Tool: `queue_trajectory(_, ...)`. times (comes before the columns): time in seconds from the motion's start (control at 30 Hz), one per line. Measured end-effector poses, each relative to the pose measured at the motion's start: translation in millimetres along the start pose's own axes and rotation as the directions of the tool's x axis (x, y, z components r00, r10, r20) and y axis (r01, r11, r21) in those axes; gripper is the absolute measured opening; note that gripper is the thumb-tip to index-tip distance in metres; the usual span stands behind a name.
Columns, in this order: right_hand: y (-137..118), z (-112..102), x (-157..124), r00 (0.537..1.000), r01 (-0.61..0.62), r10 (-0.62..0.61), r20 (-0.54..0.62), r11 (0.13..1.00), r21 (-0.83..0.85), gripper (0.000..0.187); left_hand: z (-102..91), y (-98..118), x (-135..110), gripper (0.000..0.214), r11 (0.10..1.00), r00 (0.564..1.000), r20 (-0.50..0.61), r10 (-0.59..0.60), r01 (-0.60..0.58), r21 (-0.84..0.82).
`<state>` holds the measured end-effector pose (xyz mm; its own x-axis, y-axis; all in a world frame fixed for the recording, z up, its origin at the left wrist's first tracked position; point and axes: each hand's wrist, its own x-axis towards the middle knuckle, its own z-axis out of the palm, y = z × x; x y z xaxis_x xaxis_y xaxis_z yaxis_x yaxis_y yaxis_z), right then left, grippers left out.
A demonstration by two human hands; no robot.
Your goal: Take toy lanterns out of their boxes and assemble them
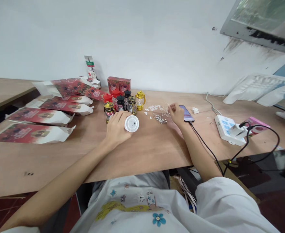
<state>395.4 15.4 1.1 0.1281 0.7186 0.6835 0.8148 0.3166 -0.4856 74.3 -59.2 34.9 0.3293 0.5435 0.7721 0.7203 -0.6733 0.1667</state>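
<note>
My left hand (118,127) is closed around a small object whose round white base (132,124) faces me, with a dark spot at its middle. The rest of that object is hidden by my fingers. My right hand (176,112) pinches a thin pale strand (167,103) just left of the phone. Below and left of those fingertips lie a pile of small whitish pieces (161,119), white tags (155,107) and loose thin cord. Several miniature lanterns stand beyond my left hand, among them a gold one (140,101) and a black one (120,104).
Printed red cartons (33,132) lie at the left, and two small red boxes (119,84) stand near the wall. A phone (187,113) on a cable, a white power strip (227,129) and a pink box (257,125) are at the right. Another person's hand shows at the right edge.
</note>
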Motion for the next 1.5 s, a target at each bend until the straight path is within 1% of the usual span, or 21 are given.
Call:
queue_trajectory(0.17, 3, 2, 1, 0.996, -0.088, 0.087, -0.015, 0.993, -0.074, 0.017, 0.5, 0, 0, 0.030, 1.000, 1.000, 0.004, -0.002, 0.002, 0.002)
queue_trajectory(0.4, 3, 0, 4, 0.973, -0.201, 0.182, -0.141, 0.970, -0.137, 0.015, 0.0, 1, 0, 0.031, 1.000, 0.999, 0.031, -0.024, 0.025, -0.009)
queue_trajectory(0.6, 4, 0, 4, 0.968, -0.241, 0.227, -0.110, 0.961, -0.136, 0.014, 0.6, -1, 0, 0.032, 1.000, 0.999, 0.033, -0.017, 0.017, 0.009)
queue_trajectory(0.93, 12, 1, 5, 0.938, -0.333, 0.321, -0.135, 0.940, -0.077, 0.013, 0.6, -1, 0, 0.031, 1.000, 1.000, 0.027, -0.011, 0.010, 0.004)
queue_trajectory(1.2, 7, -3, 5, 0.921, -0.373, 0.338, -0.194, 0.909, -0.185, 0.010, -0.2, 1, 0, 0.030, 0.999, 0.997, 0.059, -0.042, 0.040, 0.022)
queue_trajectory(1.33, 7, -3, 4, 0.930, -0.359, 0.327, -0.169, 0.907, -0.220, 0.007, -0.4, 1, 0, 0.031, 0.999, 0.998, 0.060, -0.037, 0.035, 0.026)
queue_trajectory(1.5, 10, -2, 2, 0.942, -0.321, 0.291, -0.167, 0.925, -0.202, 0.004, -0.7, 1, 1, 0.031, 0.999, 0.996, 0.071, -0.044, 0.043, 0.013)
